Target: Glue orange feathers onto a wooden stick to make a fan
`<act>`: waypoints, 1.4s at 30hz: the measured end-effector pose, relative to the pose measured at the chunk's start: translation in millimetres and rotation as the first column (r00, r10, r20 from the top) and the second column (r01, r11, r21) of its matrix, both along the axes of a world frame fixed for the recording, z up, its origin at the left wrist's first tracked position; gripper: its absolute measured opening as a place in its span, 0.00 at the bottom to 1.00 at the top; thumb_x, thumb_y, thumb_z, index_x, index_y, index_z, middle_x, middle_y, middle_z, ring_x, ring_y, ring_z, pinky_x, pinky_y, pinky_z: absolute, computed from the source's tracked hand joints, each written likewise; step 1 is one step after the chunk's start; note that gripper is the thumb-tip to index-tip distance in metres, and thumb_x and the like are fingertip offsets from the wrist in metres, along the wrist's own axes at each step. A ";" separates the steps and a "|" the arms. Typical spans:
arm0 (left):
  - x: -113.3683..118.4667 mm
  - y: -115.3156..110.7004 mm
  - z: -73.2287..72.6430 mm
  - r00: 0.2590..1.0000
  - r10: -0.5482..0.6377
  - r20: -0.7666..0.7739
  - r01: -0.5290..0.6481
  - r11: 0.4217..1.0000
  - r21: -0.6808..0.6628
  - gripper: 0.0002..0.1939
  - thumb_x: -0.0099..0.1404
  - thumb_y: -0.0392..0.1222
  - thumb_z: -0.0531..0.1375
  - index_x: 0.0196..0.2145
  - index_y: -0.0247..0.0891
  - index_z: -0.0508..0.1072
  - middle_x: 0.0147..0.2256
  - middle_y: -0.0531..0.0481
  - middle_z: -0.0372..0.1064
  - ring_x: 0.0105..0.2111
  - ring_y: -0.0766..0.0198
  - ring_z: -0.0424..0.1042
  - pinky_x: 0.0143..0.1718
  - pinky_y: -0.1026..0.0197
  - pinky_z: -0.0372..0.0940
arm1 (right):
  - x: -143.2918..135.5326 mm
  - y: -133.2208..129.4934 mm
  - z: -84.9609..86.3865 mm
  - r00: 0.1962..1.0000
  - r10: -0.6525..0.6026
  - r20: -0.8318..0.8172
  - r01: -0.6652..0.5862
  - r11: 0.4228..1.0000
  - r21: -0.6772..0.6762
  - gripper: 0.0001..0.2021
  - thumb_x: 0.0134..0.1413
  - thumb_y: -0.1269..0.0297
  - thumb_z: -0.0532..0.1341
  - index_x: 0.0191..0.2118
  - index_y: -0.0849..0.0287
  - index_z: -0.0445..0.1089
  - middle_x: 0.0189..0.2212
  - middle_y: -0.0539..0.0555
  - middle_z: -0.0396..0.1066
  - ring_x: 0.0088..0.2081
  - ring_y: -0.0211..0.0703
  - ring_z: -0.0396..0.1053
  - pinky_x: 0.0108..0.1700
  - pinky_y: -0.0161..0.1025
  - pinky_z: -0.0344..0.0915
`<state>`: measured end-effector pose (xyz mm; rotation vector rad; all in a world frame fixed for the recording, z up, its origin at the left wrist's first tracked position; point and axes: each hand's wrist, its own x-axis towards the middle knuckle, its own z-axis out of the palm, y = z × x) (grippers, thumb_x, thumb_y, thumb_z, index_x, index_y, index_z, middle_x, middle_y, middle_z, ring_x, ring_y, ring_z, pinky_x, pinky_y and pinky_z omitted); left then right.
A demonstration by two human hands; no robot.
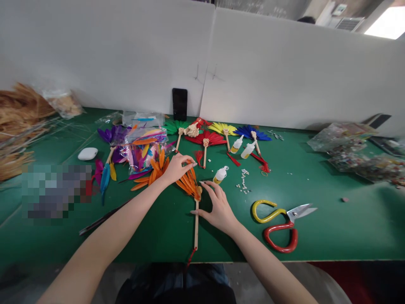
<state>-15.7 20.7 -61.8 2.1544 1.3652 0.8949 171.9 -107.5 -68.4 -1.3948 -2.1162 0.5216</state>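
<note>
An orange feather fan (pixel 186 184) with a pale wooden handle lies in front of me, a red cord at the handle's lower end. My left hand (pixel 177 168) is above its feathers, thumb and fingertips pinched together on what looks like an orange feather; the fingers partly hide it. My right hand (pixel 219 207) steadies the fan from the right, thumb across the handle and fingertips beside the fan's head. Loose orange feathers (pixel 155 172) lie left of the fan, partly behind my left wrist. Just beyond my right fingers stands a small glue bottle (pixel 220 175).
Finished-looking fans, among them a red one (pixel 205 139), line the back beside two more glue bottles (pixel 237 145). Scissors (pixel 284 223) lie right, near small beads (pixel 243 181). Bagged feathers (pixel 145 147) and a white case (pixel 87 153) are left. A phone (pixel 180 104) leans on the partition.
</note>
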 end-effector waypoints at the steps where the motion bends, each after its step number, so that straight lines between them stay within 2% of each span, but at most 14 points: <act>1: -0.2 0.1 0.3 1.000 0.000 0.001 0.000 1.000 -0.001 0.08 0.61 0.46 0.60 0.31 0.41 0.74 0.28 0.51 0.68 0.34 0.60 0.67 0.39 0.58 0.63 | -0.1 0.1 -0.2 1.000 0.000 0.001 0.000 1.000 -0.001 0.39 0.47 0.46 0.63 0.62 0.53 0.51 0.56 0.61 0.56 0.59 0.56 0.55 0.58 0.54 0.57; 21: 0.6 -2.0 4.5 1.000 0.013 0.014 -0.013 1.000 -0.013 0.06 0.60 0.45 0.60 0.30 0.41 0.74 0.29 0.51 0.70 0.34 0.60 0.67 0.38 0.58 0.63 | 0.9 0.9 -3.6 1.000 0.003 0.017 -0.003 1.000 0.013 0.40 0.46 0.46 0.64 0.62 0.53 0.50 0.56 0.61 0.56 0.59 0.57 0.55 0.58 0.55 0.57; 33: 2.7 -3.0 1.7 1.000 -0.007 0.026 0.007 1.000 -0.011 0.07 0.60 0.46 0.60 0.30 0.41 0.75 0.28 0.51 0.70 0.33 0.60 0.66 0.37 0.58 0.63 | 1.8 3.9 -3.2 0.995 0.050 0.084 -0.049 0.999 -0.006 0.40 0.47 0.45 0.62 0.63 0.53 0.50 0.60 0.61 0.52 0.62 0.57 0.50 0.59 0.55 0.54; 42: -9.9 7.2 7.5 0.995 0.024 0.096 -0.024 1.000 -0.002 0.11 0.62 0.49 0.57 0.30 0.40 0.74 0.32 0.49 0.73 0.35 0.60 0.69 0.37 0.60 0.65 | 1.4 5.3 1.0 0.990 0.070 0.124 -0.070 0.998 -0.010 0.40 0.48 0.45 0.61 0.64 0.50 0.47 0.61 0.60 0.50 0.63 0.57 0.49 0.58 0.56 0.54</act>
